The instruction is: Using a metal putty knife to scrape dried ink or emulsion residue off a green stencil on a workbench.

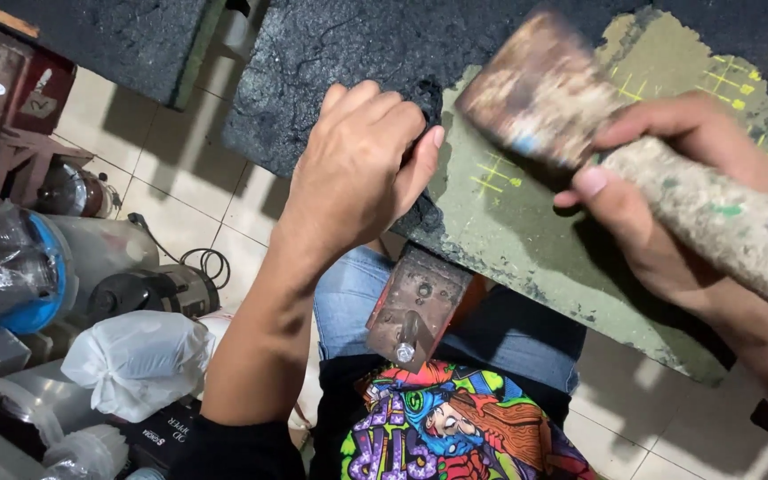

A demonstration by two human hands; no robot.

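My left hand (357, 169) rests knuckles-up on the black, rough-coated part of a flat board (526, 240), fingers curled at the edge where the black coating meets bare green surface. My right hand (668, 204) grips the crusted handle of a wide, worn paintbrush (540, 89), whose blurred head hovers over the green area with yellow markings. The board lies across my lap, above my blue jeans and colourful printed shirt.
A rusty metal bracket with a bolt (415, 307) sits under the board's near edge. At left on the tiled floor are a white plastic bag (135, 360), clear bottles (11, 267), a dark power tool with cord (153, 289) and another black board (108, 40).
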